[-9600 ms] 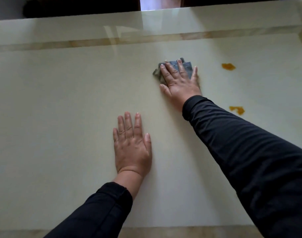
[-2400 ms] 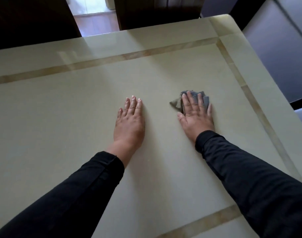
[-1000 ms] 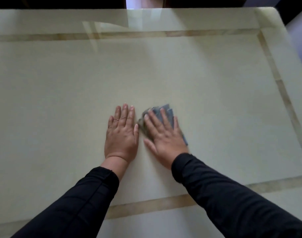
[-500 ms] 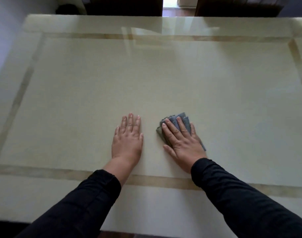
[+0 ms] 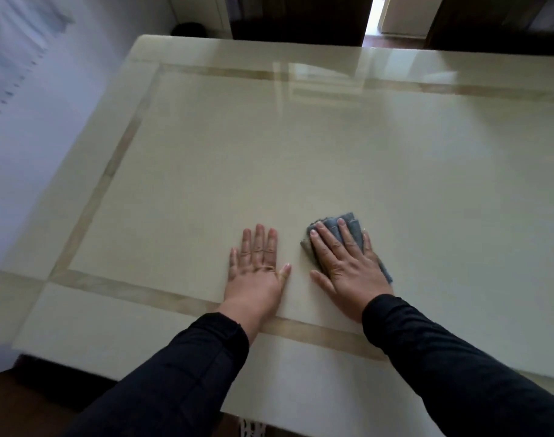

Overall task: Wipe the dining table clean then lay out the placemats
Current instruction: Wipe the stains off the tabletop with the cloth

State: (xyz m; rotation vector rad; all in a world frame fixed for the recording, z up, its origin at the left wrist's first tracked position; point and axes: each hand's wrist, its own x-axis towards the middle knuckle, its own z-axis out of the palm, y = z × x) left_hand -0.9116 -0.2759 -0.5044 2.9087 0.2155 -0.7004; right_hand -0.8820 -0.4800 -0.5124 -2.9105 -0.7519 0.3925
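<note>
Right hand (image 5: 348, 269) flat, fingers spread, pressing folded grey cloth (image 5: 335, 228) onto cream dining table (image 5: 237, 152); left hand (image 5: 258, 269) flat, empty. Good wiping likely needs even pressure, overlapping passes toward edges.

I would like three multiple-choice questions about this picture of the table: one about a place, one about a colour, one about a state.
1. Where is the cloth?
A. under the right hand
B. under the left hand
C. on the floor

2. What colour is the cloth?
A. red
B. grey-blue
C. yellow

3. How is the left hand?
A. clenched in a fist
B. raised in the air
C. flat on the table

Answers: 1 A, the right palm presses on it; 2 B, grey-blue folds show past the fingers; 3 C, its fingers lie spread on the surface.
</note>
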